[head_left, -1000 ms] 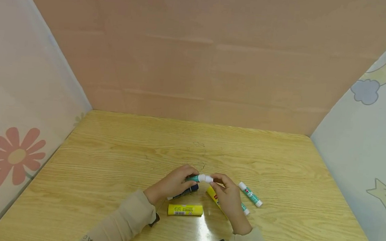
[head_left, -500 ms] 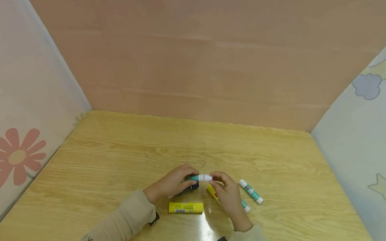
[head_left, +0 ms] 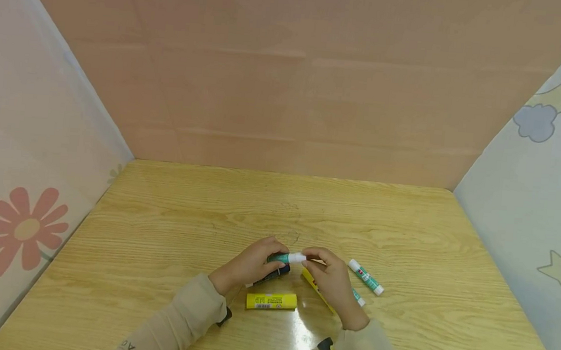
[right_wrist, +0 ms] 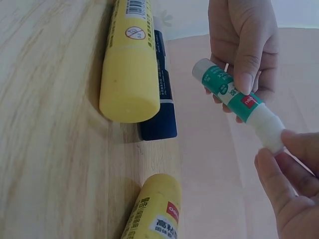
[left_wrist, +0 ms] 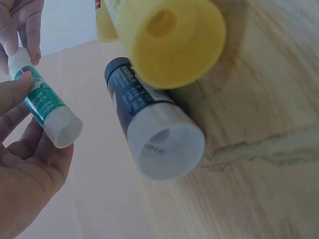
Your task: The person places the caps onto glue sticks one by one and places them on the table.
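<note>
My left hand (head_left: 252,265) holds a small green-and-white glue stick (right_wrist: 232,94) by its labelled body, thumb on the label. At the other end, my right hand (head_left: 330,278) pinches the white cap (right_wrist: 271,135) between thumb and fingertips. Cap and body meet end to end, raised over the table; a slight bend shows along the white part in the right wrist view. Below the left hand lies a dark blue glue stick (left_wrist: 130,94). One yellow glue stick (head_left: 271,301) lies nearer the front, and another yellow glue stick (head_left: 315,284) lies partly under my right hand.
Right of my right hand lies a green-and-white glue stick (head_left: 366,277); a second one (head_left: 359,297) shows only its end from behind the hand. The wooden table (head_left: 199,207) is bounded by a brown back panel (head_left: 287,87) and patterned side panels.
My right hand has shifted slightly left, bringing the cap closer onto the glue stick; the white part looks shorter. My left hand keeps its hold in about the same place.
</note>
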